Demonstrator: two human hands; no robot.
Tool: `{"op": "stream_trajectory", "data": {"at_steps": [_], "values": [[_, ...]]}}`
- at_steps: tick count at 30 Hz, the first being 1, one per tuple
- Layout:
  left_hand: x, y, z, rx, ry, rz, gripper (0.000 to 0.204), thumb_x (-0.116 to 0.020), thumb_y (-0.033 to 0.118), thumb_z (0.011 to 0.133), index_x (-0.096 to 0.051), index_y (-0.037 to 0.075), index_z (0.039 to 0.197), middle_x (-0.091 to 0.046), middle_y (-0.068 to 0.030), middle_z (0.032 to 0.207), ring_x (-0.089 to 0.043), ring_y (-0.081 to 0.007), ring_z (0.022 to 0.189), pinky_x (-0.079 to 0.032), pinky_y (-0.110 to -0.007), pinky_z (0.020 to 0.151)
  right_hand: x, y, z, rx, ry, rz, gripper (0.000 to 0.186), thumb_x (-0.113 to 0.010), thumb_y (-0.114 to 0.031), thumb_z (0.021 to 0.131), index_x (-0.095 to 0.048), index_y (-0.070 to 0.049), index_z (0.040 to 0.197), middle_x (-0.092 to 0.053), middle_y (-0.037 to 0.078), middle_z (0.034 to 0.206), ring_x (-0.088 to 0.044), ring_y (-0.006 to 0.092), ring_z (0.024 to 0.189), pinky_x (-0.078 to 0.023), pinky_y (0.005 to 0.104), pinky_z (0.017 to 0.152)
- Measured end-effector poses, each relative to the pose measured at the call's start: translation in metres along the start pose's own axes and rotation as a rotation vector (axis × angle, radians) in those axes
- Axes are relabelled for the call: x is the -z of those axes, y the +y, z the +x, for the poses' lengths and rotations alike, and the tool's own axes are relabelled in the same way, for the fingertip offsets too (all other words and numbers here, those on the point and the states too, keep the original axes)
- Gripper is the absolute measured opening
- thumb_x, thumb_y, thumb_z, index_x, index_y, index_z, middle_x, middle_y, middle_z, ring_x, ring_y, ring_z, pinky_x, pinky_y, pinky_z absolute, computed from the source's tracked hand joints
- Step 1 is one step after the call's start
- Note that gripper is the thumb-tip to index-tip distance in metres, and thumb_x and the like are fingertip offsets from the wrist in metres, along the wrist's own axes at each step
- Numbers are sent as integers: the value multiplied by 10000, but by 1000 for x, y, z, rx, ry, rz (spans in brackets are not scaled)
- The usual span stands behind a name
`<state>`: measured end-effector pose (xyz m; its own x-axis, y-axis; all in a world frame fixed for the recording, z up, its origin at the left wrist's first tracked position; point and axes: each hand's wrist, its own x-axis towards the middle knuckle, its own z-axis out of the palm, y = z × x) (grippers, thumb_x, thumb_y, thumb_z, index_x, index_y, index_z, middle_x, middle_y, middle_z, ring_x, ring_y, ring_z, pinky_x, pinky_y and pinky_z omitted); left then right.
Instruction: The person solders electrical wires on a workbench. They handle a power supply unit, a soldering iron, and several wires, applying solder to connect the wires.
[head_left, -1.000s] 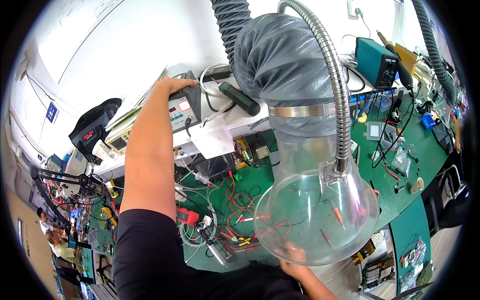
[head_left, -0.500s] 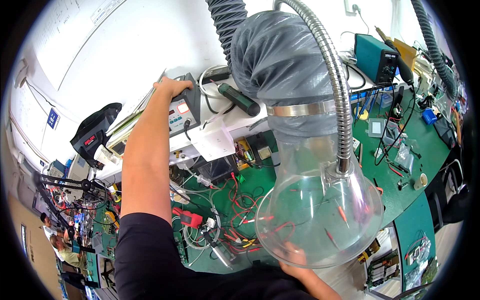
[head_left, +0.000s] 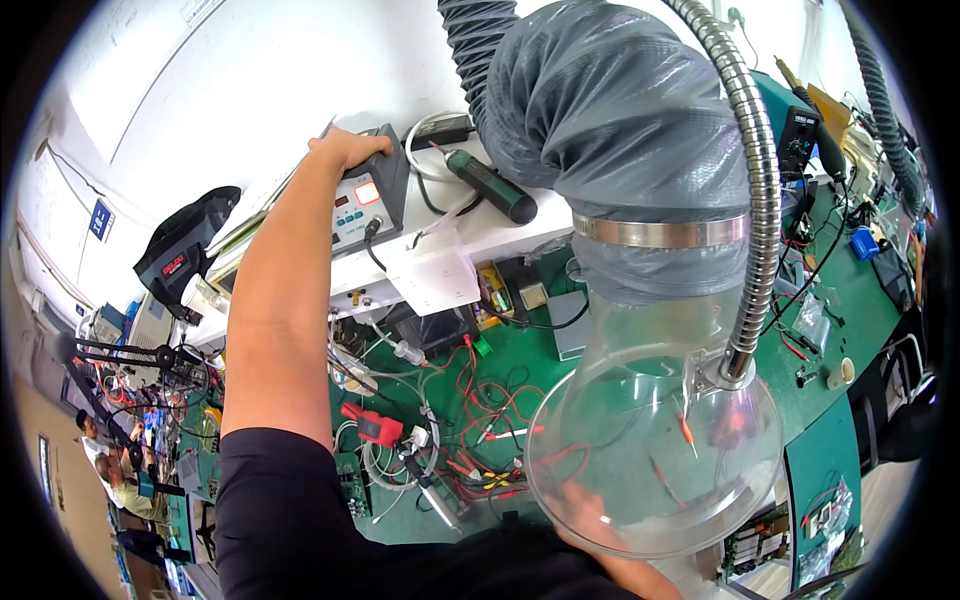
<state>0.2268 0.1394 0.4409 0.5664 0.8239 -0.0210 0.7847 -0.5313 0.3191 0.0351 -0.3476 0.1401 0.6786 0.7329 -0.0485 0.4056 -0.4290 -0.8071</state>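
My left arm reaches up to the shelf. My left hand [head_left: 346, 148] touches the top rear of a grey control box [head_left: 397, 185], which has a lit red button, small blue keys and a plugged-in cable. Most of its fingers are hidden behind the box's top edge. A stack of papers [head_left: 262, 210] leans beside that hand. Low at the bench's near edge, my right hand [head_left: 588, 512] shows through a clear funnel-shaped fume hood [head_left: 655, 450]. Its fingers are blurred, and I see nothing certain in them.
The hood hangs from a grey duct [head_left: 620, 120] with a flexible metal arm [head_left: 765, 190]. A dark green cylindrical tool [head_left: 490, 187] lies on the shelf. Red leads [head_left: 470, 390], a red clamp-like device [head_left: 374, 425] and a circuit board [head_left: 352, 483] lie on the green bench.
The view has shifted slightly, so the hood and duct appear farther right. My left hand stays at the grey control box; my right hand stays low behind the hood.
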Motion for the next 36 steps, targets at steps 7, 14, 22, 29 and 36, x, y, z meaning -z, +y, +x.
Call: {"op": "stream_trajectory", "data": {"at_steps": [7,14,22,29,36], "values": [[1,-20,8,-17,-136,0,762,-694,574,575,-667,29,1107,-605,-177,1176,-545,-352,1063,-433,-445,910,-1,-16,8,60,26,28,318,-609,-229,860,-573,-17,1094,-617,242,906,-608,430,823,-501,475,716],[5,-14,32,44,-318,-74,678,-713,542,619,-682,65,1098,-641,-163,1113,-603,-307,997,-454,-432,842,0,-13,6,21,49,34,214,-558,-151,882,-580,-16,1046,-600,212,869,-591,415,787,-492,447,683],[-7,-2,34,9,-204,-147,629,-715,451,624,-670,8,1068,-664,-177,1005,-636,-315,875,-488,-419,777,3,-13,13,-150,97,79,252,-642,-240,838,-547,-19,914,-615,237,753,-615,433,701,-484,481,602],[-6,11,17,-29,26,-192,810,-813,351,519,-562,-158,1096,-645,-224,983,-639,-266,841,-537,-370,730,2,-16,32,-50,60,120,285,-650,-215,840,-567,6,1000,-631,253,838,-622,436,755,-500,473,639],[18,13,18,-60,15,-196,1068,-811,344,523,-305,-168,1311,-572,-297,1093,-639,-326,861,-547,-389,723,4,-17,47,26,39,184,348,-659,-208,828,-595,35,1069,-635,271,907,-626,436,831,-518,460,709]]}}
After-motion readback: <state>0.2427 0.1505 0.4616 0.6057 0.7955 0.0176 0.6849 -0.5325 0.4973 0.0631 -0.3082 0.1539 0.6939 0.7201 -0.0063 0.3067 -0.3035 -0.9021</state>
